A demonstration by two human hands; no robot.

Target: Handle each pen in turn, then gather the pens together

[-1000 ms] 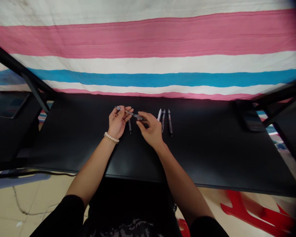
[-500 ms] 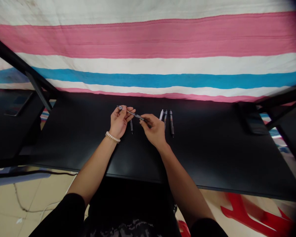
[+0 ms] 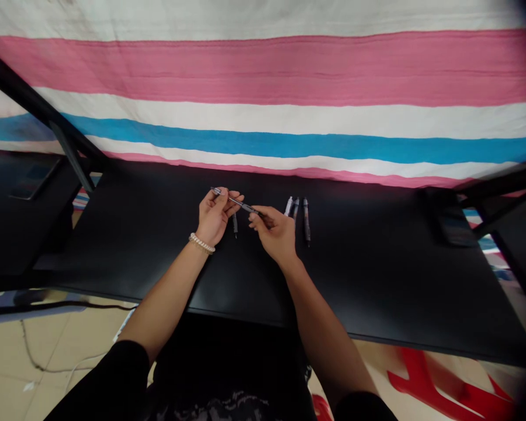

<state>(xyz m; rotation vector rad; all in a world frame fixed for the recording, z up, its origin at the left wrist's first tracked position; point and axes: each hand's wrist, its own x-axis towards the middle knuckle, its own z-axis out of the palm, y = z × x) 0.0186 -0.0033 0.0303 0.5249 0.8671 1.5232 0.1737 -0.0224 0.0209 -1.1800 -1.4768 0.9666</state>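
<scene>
A slim pen [image 3: 239,202] with a metal-looking clip end lies across the gap between my hands. My left hand [image 3: 214,216] pinches its upper-left end between thumb and fingers. My right hand [image 3: 274,234] grips the dark lower end, with the tip hidden by the fingers. Just below the pen, a dark pen [image 3: 235,225] lies on the black table [image 3: 135,251]. To the right of my right hand stand a white-capped pen [image 3: 288,206], a dark pen [image 3: 296,207] and a longer grey pen [image 3: 306,221], side by side. A beaded bracelet [image 3: 201,243] circles my left wrist.
A pink, white and blue striped cloth [image 3: 263,117] hangs behind the table. A dark flat object [image 3: 451,225] lies at the table's right back. Black frame bars [image 3: 65,146] rise at the left. A red plastic stool [image 3: 433,380] and a cable [image 3: 48,307] are below the table's front edge.
The view has tilted slightly clockwise and the scene sits a little further right. Both hands still hold the pen, and the right hand has moved slightly toward the lone pen's right.
</scene>
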